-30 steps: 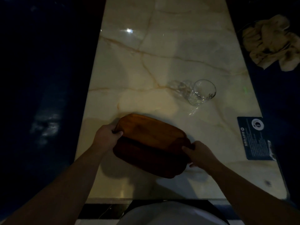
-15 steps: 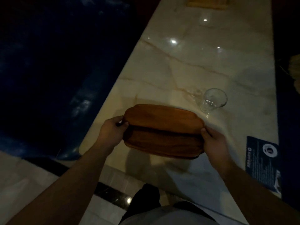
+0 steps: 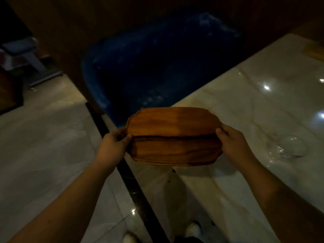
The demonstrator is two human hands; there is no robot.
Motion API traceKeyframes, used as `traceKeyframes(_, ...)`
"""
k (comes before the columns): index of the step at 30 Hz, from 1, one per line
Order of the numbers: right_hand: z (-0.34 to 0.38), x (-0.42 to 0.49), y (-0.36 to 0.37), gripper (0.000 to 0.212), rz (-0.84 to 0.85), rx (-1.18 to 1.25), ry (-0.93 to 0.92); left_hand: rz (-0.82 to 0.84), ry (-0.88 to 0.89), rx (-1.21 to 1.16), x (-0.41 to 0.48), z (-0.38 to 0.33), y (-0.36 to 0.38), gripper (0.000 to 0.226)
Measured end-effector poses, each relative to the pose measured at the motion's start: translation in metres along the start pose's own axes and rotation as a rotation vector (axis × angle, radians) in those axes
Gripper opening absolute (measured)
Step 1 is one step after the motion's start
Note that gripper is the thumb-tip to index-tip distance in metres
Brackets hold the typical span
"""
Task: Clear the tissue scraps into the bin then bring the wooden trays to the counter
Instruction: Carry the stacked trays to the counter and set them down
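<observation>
A dim lounge or restaurant: marble table (image 3: 263, 109), blue upholstered seat (image 3: 157, 67), polished floor (image 3: 43, 146).

Dim room, marble floor (image 3: 43, 146) (glossy), blue seat (image 3: 157, 67)

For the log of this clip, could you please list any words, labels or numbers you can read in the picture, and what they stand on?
None can be read.
Wooden trays, held by the left hand and right hand: plain grain, no marking.
Marble table: only veins and light spots.
Glass: no print visible.
Blue seat: dark and blurred, no text to be made out.
</observation>
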State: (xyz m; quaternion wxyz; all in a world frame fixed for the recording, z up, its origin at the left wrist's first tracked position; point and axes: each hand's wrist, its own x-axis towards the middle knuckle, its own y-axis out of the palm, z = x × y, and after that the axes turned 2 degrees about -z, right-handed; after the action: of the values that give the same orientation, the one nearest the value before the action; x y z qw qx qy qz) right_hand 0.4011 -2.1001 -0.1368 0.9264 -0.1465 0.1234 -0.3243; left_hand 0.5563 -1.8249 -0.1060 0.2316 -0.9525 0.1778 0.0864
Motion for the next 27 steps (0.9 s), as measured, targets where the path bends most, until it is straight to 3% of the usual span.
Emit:
traceKeyframes(7,0.088,-0.034,0.128,0.029,0.305,0.06,-0.095,-0.269,0.011,-0.162,-0.079,0.039,-0.146,0.029)
traceKeyframes(16,0.192,-0.168,0.333,0.023,0.648,0.174,-0.175,-0.682,0.044,-0.114,-0.222,0.125,-0.355,0.023)
traceKeyframes(22,0.239,-0.274,0.467,0.023,0.95,0.181,-0.247,-1.07,-0.048,-0.137,-0.329,0.189,-0.45,0.021)
traceKeyframes(27,0.271,-0.347,0.569,0.019,1.098,0.147,-0.3,-1.265,-0.183,-0.121,-0.399,0.236,-0.507,0.019)
